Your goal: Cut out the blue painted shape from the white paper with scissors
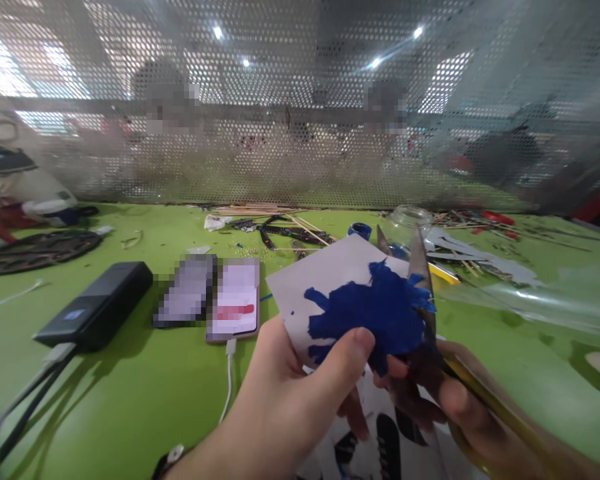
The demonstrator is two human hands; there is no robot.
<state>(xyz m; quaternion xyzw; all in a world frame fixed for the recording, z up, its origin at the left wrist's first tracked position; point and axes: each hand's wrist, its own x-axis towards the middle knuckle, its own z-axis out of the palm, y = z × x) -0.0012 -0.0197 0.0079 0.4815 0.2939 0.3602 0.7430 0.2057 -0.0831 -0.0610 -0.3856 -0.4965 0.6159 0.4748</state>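
My left hand (310,380) grips a white sheet of paper (300,270) bearing a dark blue painted shape (365,310) with ragged edges; the thumb presses on the blue. My right hand (460,393) is closed around a pair of scissors (431,313) with yellowish handles. The scissors' blades are apart and point up and away at the paper's right edge, next to the blue shape's right end. The fingertips of my right hand come close beneath the paper. Below my hands lie white sheets with black printed shapes (387,443), partly hidden.
A black power bank (100,303) with cables and two phones (187,293) lie left on the green table (130,413). Behind the paper are black pliers (290,233), thin sticks, a small blue pot (360,230) and a glass jar (410,223). A perforated screen (280,160) stands along the back.
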